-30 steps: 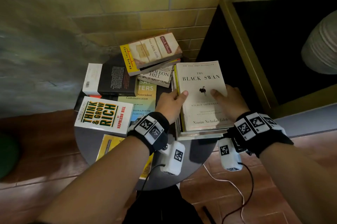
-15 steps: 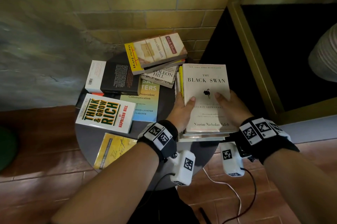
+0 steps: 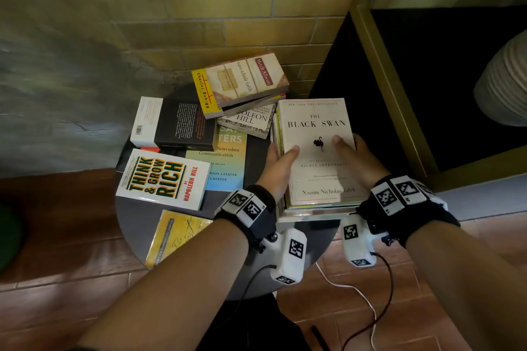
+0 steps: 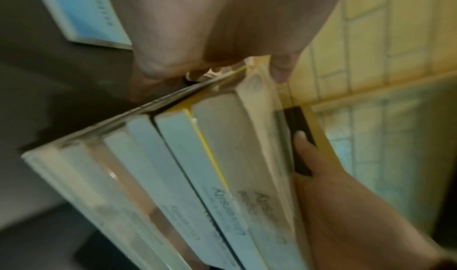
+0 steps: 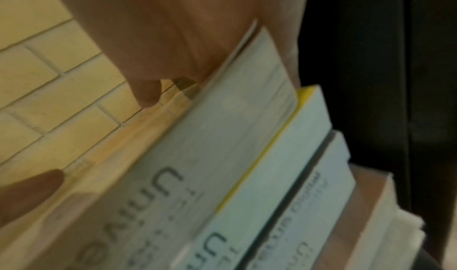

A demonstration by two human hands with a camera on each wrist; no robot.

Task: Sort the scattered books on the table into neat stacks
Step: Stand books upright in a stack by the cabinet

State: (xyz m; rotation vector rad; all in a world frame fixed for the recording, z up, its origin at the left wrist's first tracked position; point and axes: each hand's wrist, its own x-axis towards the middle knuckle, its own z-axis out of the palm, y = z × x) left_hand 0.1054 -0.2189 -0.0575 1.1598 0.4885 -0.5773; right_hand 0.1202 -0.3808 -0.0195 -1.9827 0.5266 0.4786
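1. Squaring a stack is the step in hand: the left hand [image 3: 275,168] and the right hand [image 3: 358,161] clamp the stack of books [image 3: 313,208] from either side at the right of the round bench [image 3: 137,225], thumbs laid on the cover of The Black Swan [image 3: 316,128], which tops it. Both hands are curled round the stack's edges; the wrist views show fingers wrapped over the sides of several books at once.

2. Whether the stack rests on the bench or is raised slightly, I cannot tell.

3. My judgement is that the next move calls for pressing the edges flush, since the lowest books jut out at the near edge, then letting go and reaching left for a loose book.

4. Scattered books fill the middle and left of the frame:
   - Think & Grow Rich [image 3: 164,179] at centre left, lying partly over Nonviolent Communication [image 3: 225,162];
   - a black-and-white book [image 3: 174,125], back cover up, above those;
   - a yellow book [image 3: 174,236] at the lower left, partly under the left forearm;
   - Have a Little Faith [image 3: 245,79] on a yellow Charles Duhigg book [image 3: 203,91] at top centre, both over a Napoleon Hill book [image 3: 251,121].

5. That Napoleon Hill book lies just beside the stack's far left corner, so sliding the stack that way would likely catch it.

6. Overlaps mean upper books must come off first.
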